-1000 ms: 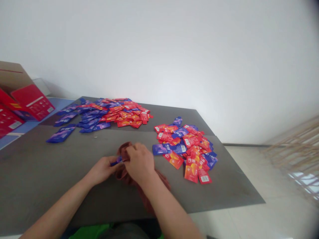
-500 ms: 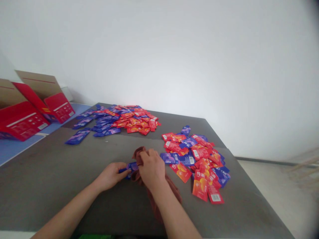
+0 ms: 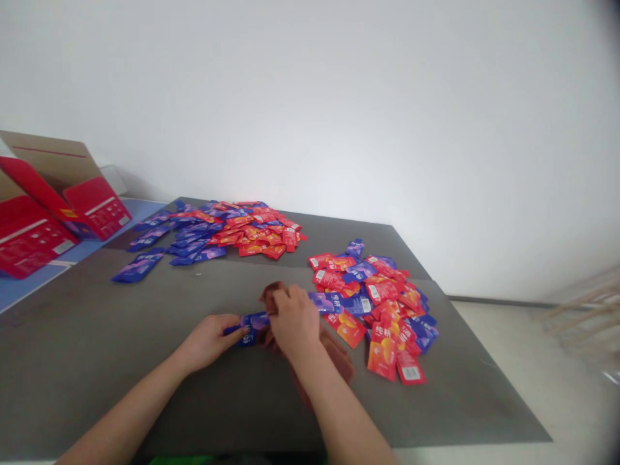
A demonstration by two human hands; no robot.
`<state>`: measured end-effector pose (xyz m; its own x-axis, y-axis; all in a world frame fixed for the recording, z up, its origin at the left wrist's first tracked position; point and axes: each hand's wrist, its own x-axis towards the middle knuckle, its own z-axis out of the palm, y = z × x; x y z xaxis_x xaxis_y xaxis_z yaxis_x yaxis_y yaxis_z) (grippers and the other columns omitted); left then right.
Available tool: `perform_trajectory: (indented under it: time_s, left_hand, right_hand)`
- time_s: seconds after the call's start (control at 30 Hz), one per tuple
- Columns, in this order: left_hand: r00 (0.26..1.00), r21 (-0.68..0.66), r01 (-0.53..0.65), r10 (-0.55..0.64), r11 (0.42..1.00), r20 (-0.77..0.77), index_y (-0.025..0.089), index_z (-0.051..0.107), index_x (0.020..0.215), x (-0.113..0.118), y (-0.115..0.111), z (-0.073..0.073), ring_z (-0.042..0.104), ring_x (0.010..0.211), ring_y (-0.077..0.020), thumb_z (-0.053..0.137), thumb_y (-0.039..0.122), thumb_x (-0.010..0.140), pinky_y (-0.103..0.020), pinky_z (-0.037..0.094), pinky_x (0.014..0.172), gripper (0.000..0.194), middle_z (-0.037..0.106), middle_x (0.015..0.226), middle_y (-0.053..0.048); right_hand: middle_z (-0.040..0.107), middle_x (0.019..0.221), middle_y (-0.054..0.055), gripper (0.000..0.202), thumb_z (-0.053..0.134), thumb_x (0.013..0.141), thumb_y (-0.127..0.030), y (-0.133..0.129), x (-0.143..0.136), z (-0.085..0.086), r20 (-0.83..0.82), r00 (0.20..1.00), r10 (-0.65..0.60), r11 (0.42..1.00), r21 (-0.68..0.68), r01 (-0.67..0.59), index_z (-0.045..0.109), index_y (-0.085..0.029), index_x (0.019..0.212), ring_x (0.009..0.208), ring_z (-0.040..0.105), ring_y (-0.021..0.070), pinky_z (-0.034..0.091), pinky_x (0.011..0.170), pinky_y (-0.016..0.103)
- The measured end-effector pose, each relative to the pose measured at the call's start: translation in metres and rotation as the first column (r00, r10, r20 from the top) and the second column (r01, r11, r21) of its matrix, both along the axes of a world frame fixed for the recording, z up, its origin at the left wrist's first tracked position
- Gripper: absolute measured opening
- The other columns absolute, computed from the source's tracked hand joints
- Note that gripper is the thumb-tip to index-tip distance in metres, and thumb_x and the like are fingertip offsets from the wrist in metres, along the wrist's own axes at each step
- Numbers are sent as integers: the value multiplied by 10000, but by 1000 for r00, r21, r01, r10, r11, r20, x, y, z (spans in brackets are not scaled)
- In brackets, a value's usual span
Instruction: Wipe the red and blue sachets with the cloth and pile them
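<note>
My left hand [image 3: 213, 340] pinches the left end of a blue packet [image 3: 252, 326] at the middle front of the dark table. Bunched brown cloth [image 3: 334, 355] is gripped by my right hand [image 3: 295, 320] against the packet's right part, which it partly hides. The cloth trails under my right forearm. Just right of my right hand, a blue packet [image 3: 325, 301] lies at the edge of a mixed pile of red packets [image 3: 382, 349] and blue packets [image 3: 423, 332].
A larger heap of red packets [image 3: 264, 232] and blue packets [image 3: 194, 236] lies at the back left, with a single blue packet [image 3: 138, 266] before it. Open red cartons [image 3: 97, 206] stand on a blue surface [image 3: 140, 210] at far left. A white wall rises behind.
The view has shifted slightly to the right. My left hand and right hand are a little farther apart, and more of the held blue packet shows between them.
</note>
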<state>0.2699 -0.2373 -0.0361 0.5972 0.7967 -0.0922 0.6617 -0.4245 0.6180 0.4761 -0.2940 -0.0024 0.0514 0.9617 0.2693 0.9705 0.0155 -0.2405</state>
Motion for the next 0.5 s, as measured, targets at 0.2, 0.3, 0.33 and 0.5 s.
perform_trajectory:
  time_s: [0.2, 0.3, 0.33, 0.5]
  left_hand:
    - [1000, 1, 13, -13, 1000, 0, 208, 693, 800, 2, 0, -1, 655, 798, -228, 508, 433, 911, -268, 433, 720, 311, 723, 810, -29]
    - [1000, 26, -7, 8, 1000, -22, 207, 663, 742, 3, -2, 2, 621, 736, -203, 485, 517, 925, -253, 412, 667, 402, 673, 733, -16]
    - [1000, 22, -8, 8, 1000, -16, 208, 647, 720, 3, -3, 3, 609, 717, -195, 482, 537, 924, -249, 408, 654, 421, 655, 711, -8]
    - [1000, -17, -13, 13, 1000, 13, 212, 646, 727, 0, 0, 0, 611, 724, -206, 491, 543, 915, -254, 411, 653, 411, 654, 705, -6]
  right_hand:
    - [610, 1065, 53, 166, 488, 1000, -268, -2, -29, -17, 18, 991, 131, 984, -124, -128, 649, -266, 1036, 982, 557, 216, 469, 771, 320]
    - [604, 1066, 85, 202, 465, 1002, -214, 9, 5, -18, 59, 997, -59, 981, -182, 69, 661, -239, 1042, 987, 570, 221, 466, 744, 310]
    - [602, 1066, 97, 214, 452, 1002, -197, 11, 16, -15, 73, 992, -107, 975, -189, 119, 660, -221, 1048, 988, 572, 223, 465, 740, 308]
    - [590, 1089, 77, 164, 514, 983, -268, -3, 6, 2, 31, 999, 12, 998, -62, -10, 647, -243, 1075, 988, 549, 223, 466, 789, 321]
